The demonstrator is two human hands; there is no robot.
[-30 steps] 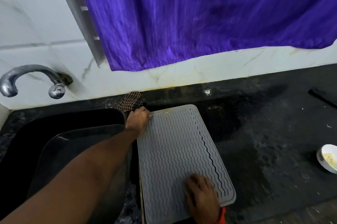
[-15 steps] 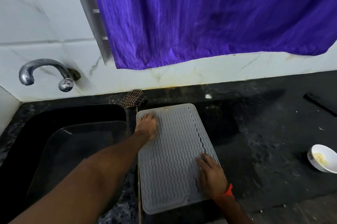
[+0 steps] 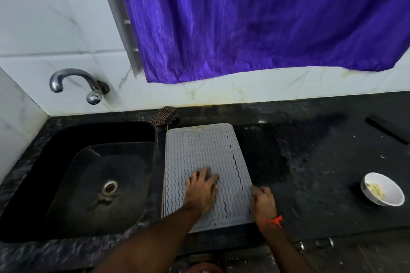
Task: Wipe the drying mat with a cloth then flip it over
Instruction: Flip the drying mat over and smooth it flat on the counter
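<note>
The grey drying mat (image 3: 206,161) lies flat on the black counter (image 3: 310,161), its long left edge running just beside the sink (image 3: 88,175), which makes sense for a thing meant to shed water toward a basin. The left hand (image 3: 200,188) rests palm-down on the mat's near half, fingers spread and flat against the wavy ribs, clamped on nothing — it seems placed there to pin the mat so it does not slide. The right hand (image 3: 263,202) sits at the mat's near right edge, fingers curled at the rim; whether they have actually closed under the edge or only touch it, I cannot tell. An orange band (image 3: 275,220) circles that wrist. Neither hand holds a cloth. The only cloth in sight is a small checked rag (image 3: 164,115), bunched on the counter just beyond the mat's far left corner, against the wall and apart from both hands. By that arrangement the person looks ready to lift and turn the mat — the right hand at the edge for peeling, the left as an anchor — though whether wiping is finished is only a guess. A white bowl (image 3: 382,189) with scraps stands well to the right of the mat, clear of any flip, and the tap (image 3: 77,82) juts from the wall beyond the sink.
</note>
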